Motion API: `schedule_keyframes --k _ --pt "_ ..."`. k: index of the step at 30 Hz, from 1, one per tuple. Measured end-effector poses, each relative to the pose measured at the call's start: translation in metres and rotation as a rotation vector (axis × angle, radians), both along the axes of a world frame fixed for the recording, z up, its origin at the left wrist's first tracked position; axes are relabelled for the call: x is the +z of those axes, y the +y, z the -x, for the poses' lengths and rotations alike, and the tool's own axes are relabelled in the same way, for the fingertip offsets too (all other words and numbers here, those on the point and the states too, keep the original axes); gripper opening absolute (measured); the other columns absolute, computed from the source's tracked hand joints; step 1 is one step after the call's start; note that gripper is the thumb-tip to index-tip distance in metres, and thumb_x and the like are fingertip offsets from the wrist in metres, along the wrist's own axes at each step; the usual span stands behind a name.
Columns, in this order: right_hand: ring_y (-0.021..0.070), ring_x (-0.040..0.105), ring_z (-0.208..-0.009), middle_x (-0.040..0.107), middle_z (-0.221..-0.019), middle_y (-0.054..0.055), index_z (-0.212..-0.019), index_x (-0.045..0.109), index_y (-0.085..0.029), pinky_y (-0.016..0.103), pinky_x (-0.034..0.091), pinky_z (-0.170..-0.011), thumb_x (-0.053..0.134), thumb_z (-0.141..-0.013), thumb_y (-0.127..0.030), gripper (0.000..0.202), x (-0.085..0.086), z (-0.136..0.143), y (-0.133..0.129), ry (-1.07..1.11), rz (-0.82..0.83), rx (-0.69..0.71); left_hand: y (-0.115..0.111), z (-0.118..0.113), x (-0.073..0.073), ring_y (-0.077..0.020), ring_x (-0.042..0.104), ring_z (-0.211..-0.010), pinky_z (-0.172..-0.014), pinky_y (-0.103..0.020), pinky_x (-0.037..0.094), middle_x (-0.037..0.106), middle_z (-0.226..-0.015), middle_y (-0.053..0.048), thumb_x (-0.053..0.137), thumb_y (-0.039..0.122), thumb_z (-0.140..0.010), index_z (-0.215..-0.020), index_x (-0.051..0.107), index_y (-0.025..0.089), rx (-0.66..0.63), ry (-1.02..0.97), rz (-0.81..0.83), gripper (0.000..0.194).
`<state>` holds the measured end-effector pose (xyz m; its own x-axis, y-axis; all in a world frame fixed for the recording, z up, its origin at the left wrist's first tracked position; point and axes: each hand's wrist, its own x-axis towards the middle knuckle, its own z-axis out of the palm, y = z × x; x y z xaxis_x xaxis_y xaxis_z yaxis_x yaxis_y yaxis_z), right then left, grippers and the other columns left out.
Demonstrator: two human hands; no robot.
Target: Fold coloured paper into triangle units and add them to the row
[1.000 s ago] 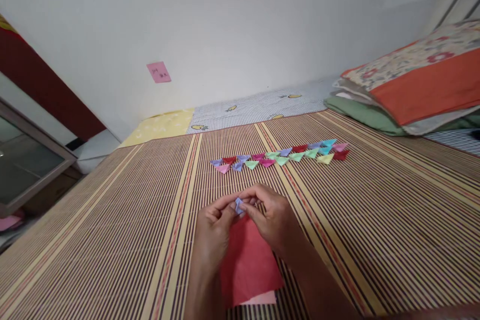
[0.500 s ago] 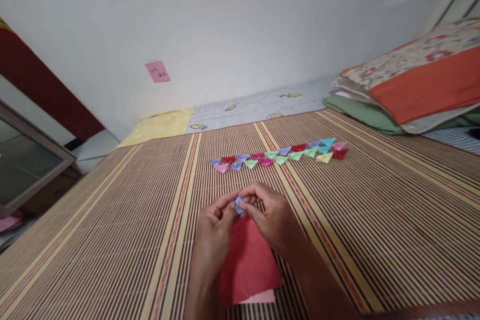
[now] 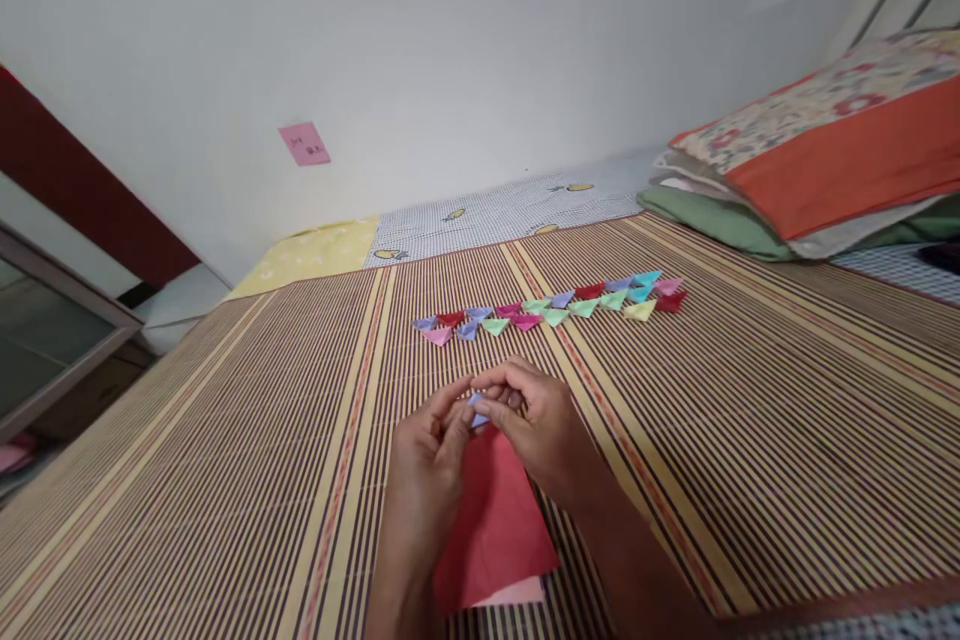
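A small folded blue paper piece (image 3: 478,412) is pinched between my two hands, above the striped mat. My left hand (image 3: 429,445) grips it from the left with thumb and fingers. From the right, my right hand (image 3: 536,425) holds its other side, and the fingertips of both hands nearly meet. Below the hands lies a red paper sheet (image 3: 499,530), with a pink sheet (image 3: 521,591) showing under its near edge. Beyond the hands, several small folded paper triangles (image 3: 555,317) in many colours lie in two rows.
The striped mat (image 3: 247,440) covers the bed. Folded bedding (image 3: 847,160) with an orange band is stacked at the right, near the wall. A pink note (image 3: 304,144) is on the wall. A framed glass panel (image 3: 52,340) stands at the left.
The whole view has shifted slightly, so the scene sits a little further left. Both hands still hold the blue piece, and its visible shape has changed slightly between the fingers.
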<state>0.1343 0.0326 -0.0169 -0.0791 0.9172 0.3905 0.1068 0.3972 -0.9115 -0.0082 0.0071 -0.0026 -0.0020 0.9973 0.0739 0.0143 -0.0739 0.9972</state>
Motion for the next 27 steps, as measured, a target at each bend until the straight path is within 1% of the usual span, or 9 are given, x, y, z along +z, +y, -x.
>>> schedule_keyframes --k 4,6,9,11,13,17,20,24,27 --pt "0.0144 0.060 -0.078 0.061 -0.084 0.001 -0.080 0.071 -0.019 0.026 0.047 -0.069 0.067 -0.084 -0.010 0.010 0.002 -0.004 0.001 -0.048 -0.067 0.015 0.000 0.000 0.001 -0.0194 0.075 -0.087 -0.089 -0.036 0.057 0.080 -0.092 -0.006 0.071 0.034 -0.088 -0.132 0.060 0.018 -0.017 -0.032 0.012 0.048" --pt "0.0142 0.059 -0.076 0.061 -0.081 0.000 -0.077 0.069 -0.018 0.026 0.046 -0.068 0.067 -0.083 -0.010 0.011 0.003 -0.005 0.001 -0.010 -0.075 0.018 0.001 -0.001 0.002 -0.0174 0.074 -0.082 -0.084 -0.031 0.058 0.080 -0.087 -0.004 0.076 0.032 -0.084 -0.121 0.066 0.017 -0.014 -0.061 0.028 0.041" --pt "0.0145 0.060 -0.070 0.063 -0.076 -0.001 -0.081 0.067 -0.019 0.025 0.050 -0.063 0.064 -0.086 -0.015 0.007 0.004 -0.007 0.000 0.114 0.017 0.034 0.003 -0.003 0.003 -0.0171 0.073 -0.072 -0.070 -0.027 0.058 0.078 -0.078 -0.005 0.081 0.033 -0.078 -0.089 0.073 0.015 -0.035 -0.068 0.070 0.023" --pt "0.0151 0.061 -0.068 0.064 -0.075 0.000 -0.083 0.067 -0.019 0.026 0.053 -0.061 0.064 -0.088 -0.021 0.006 0.004 -0.007 -0.001 0.165 0.092 0.052 0.004 -0.004 0.004 -0.0184 0.073 -0.069 -0.064 -0.027 0.058 0.077 -0.076 -0.006 0.081 0.035 -0.078 -0.082 0.073 0.014 -0.047 -0.093 0.090 0.023" --pt "0.0157 0.063 -0.069 0.065 -0.076 0.001 -0.084 0.066 -0.019 0.027 0.056 -0.062 0.065 -0.088 -0.024 0.007 0.004 -0.006 -0.002 0.194 0.133 0.058 0.003 -0.006 0.005 -0.0191 0.073 -0.069 -0.060 -0.027 0.057 0.078 -0.077 -0.007 0.079 0.036 -0.080 -0.084 0.074 0.015 -0.044 -0.129 0.088 0.022" --pt "0.0156 0.062 -0.068 0.065 -0.075 0.001 -0.083 0.066 -0.019 0.027 0.055 -0.062 0.066 -0.087 -0.026 0.007 0.003 -0.006 -0.001 0.208 0.140 0.041 0.001 -0.007 0.007 -0.0175 0.071 -0.067 -0.059 -0.024 0.054 0.078 -0.078 -0.008 0.075 0.033 -0.084 -0.083 0.077 0.015 -0.050 -0.109 0.033 0.018" --pt "0.0148 0.059 -0.067 0.064 -0.073 0.001 -0.084 0.066 -0.019 0.026 0.052 -0.062 0.065 -0.088 -0.025 0.008 0.001 -0.008 0.000 0.220 0.139 0.068 -0.001 -0.005 0.009 -0.0177 0.070 -0.068 -0.061 -0.025 0.052 0.078 -0.077 -0.009 0.071 0.033 -0.088 -0.084 0.078 0.015 -0.073 -0.058 0.016 0.020" --pt "0.0130 0.058 -0.067 0.062 -0.073 -0.001 -0.085 0.064 -0.019 0.025 0.049 -0.062 0.065 -0.090 -0.025 0.007 -0.002 -0.016 0.001 0.236 0.172 0.198 -0.001 -0.003 0.011 -0.0179 0.069 -0.072 -0.063 -0.026 0.049 0.077 -0.080 -0.008 0.063 0.037 -0.094 -0.088 0.078 0.017 -0.185 0.005 0.030 0.026" --pt "0.0127 0.059 -0.066 0.062 -0.071 -0.002 -0.086 0.064 -0.019 0.026 0.048 -0.064 0.064 -0.092 -0.024 0.007 0.000 -0.019 0.002 0.243 0.185 0.288 -0.001 -0.003 0.011 -0.0162 0.064 -0.072 -0.067 -0.025 0.046 0.074 -0.075 -0.005 0.065 0.035 -0.093 -0.082 0.077 0.018 -0.174 0.051 -0.024 0.024"
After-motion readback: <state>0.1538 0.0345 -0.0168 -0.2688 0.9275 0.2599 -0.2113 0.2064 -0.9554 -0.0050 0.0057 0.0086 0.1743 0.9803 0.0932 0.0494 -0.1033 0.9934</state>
